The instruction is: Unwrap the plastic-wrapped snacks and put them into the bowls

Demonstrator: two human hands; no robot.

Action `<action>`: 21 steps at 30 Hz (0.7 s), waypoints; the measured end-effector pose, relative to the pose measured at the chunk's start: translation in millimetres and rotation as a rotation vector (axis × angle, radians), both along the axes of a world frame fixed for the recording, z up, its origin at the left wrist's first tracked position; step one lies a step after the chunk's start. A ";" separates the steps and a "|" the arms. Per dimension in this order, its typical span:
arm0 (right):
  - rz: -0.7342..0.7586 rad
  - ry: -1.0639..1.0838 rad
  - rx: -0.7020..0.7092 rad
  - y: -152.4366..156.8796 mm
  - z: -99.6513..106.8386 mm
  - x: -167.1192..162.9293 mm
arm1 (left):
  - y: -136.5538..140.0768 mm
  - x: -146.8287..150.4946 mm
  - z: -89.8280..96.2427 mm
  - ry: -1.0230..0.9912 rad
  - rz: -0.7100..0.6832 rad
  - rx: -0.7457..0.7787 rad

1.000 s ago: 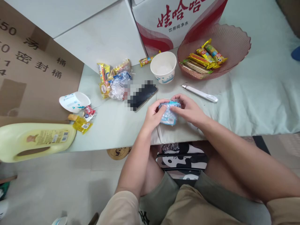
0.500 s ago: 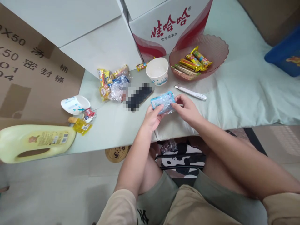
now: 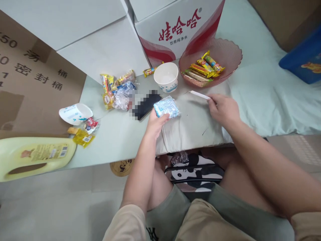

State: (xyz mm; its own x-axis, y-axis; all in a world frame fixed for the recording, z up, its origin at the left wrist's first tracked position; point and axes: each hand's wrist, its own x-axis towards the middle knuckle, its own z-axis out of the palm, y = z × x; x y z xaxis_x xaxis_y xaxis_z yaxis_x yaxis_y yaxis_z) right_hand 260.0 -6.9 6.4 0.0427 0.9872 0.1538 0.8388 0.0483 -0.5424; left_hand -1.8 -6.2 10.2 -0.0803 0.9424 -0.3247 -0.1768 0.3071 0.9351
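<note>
My left hand (image 3: 155,121) is closed on a small light-blue packet (image 3: 166,107) in crinkled clear plastic, with the thumb across its front lower edge. The packet is held over the near side of the table, in front of a dark phone (image 3: 147,103) that is partly pixelated. To the right, my right hand (image 3: 224,108) has its fingers closed round the right end of a slim white utility knife (image 3: 199,95). The knife's thin tip points left, and its gripped end is hidden by the fingers. I cannot tell whether the knife is off the cloth.
Behind stand a white paper bowl (image 3: 166,77) and a pink glass bowl (image 3: 234,55) with wrapped sausages. Snack packets (image 3: 121,92), a tipped paper bowl (image 3: 75,112), yellow wrappers (image 3: 84,138) and a yellow jug (image 3: 60,144) are leftward. A white-red carton (image 3: 175,36) closes the back.
My right hand has left the packet, moved right and taken hold of the utility knife. My left hand keeps the packet and has shifted slightly left.
</note>
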 end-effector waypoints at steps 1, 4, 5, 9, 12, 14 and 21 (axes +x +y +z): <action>0.048 0.076 0.016 -2.6 1.7 -2.9 | 0.0 -0.3 -0.9 0.027 -0.015 0.019; 0.278 0.223 0.073 -10.1 4.0 -19.4 | -1.0 -0.1 -1.7 0.116 -0.079 0.085; 0.339 0.232 0.086 -11.9 3.8 -26.3 | -1.6 -0.1 -1.3 0.141 -0.104 0.105; 0.382 0.191 0.056 -13.1 3.1 -42.9 | -4.3 -3.2 2.2 0.121 -0.137 0.142; 0.311 0.163 0.029 -9.1 1.6 -31.4 | -4.9 -10.4 5.2 -0.026 -0.089 0.115; 0.265 0.140 0.024 -5.3 -2.4 -14.7 | -5.1 -14.8 6.1 -0.097 -0.054 0.075; -0.030 -0.024 0.095 -1.2 -15.0 16.1 | -14.0 -3.9 3.9 0.091 -0.239 0.132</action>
State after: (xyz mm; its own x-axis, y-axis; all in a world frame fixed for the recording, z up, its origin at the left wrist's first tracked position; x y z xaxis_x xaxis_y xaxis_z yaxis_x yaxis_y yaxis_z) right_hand 276.1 -8.0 -8.5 0.0669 0.9665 0.2479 0.8534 0.0733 -0.5161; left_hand -5.7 -20.2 14.1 0.1260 0.9718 -0.1993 -0.0279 0.2043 0.9785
